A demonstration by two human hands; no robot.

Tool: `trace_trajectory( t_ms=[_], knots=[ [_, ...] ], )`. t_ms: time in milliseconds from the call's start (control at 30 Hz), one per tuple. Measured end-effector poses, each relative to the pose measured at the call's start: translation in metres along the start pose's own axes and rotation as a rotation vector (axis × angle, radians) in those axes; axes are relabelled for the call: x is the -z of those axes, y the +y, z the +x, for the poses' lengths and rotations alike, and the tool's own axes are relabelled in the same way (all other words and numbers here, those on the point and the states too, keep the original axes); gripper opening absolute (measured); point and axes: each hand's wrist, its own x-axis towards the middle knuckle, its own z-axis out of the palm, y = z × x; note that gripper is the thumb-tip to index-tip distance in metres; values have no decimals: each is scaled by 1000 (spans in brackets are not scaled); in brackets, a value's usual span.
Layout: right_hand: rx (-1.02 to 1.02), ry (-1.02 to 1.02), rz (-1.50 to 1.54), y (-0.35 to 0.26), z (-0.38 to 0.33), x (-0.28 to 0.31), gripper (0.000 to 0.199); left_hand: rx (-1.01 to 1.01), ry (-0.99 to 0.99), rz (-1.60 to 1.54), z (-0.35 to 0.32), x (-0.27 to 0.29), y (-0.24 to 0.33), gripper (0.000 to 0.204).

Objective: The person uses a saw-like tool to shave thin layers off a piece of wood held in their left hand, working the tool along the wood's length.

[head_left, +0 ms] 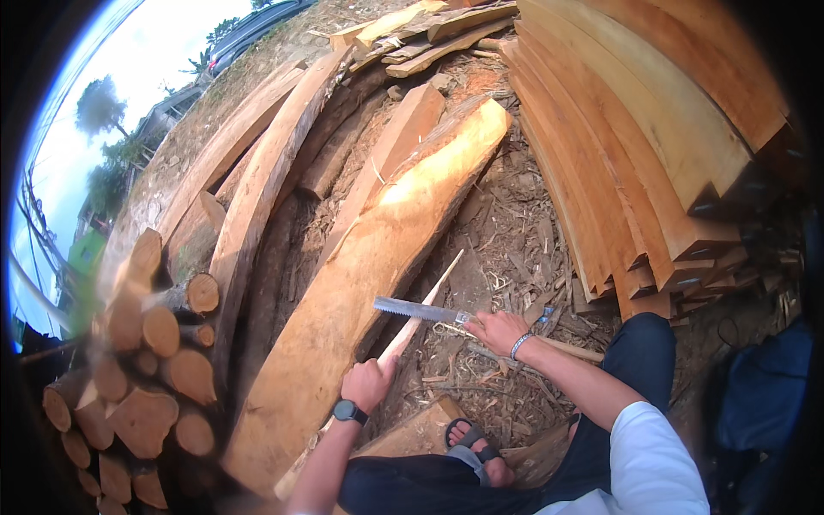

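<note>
Stick (397,348), pale, tapered, slanting beside broad plank (343,283); left fingers (371,383) wrapped round it, right fingers (498,331) closed on handsaw (436,314), blade across stick. Tip looks shaped; no severed piece visible yet.

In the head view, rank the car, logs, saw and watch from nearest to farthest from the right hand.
1. Saw, in the right hand.
2. Watch, lower left.
3. Logs, piled far left.
4. Car, top-left background.
</note>
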Motion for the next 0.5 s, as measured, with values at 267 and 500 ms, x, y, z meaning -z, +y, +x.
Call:
trace_trajectory(
  t_ms=[267,500],
  knots=[
    [41,9,-32,-4,-1,-7,59,10,8,-23,0,0,0,68],
    [-93,93,83,22,12,11,61,-5,0,3,-2,7,7,68]
  ],
)
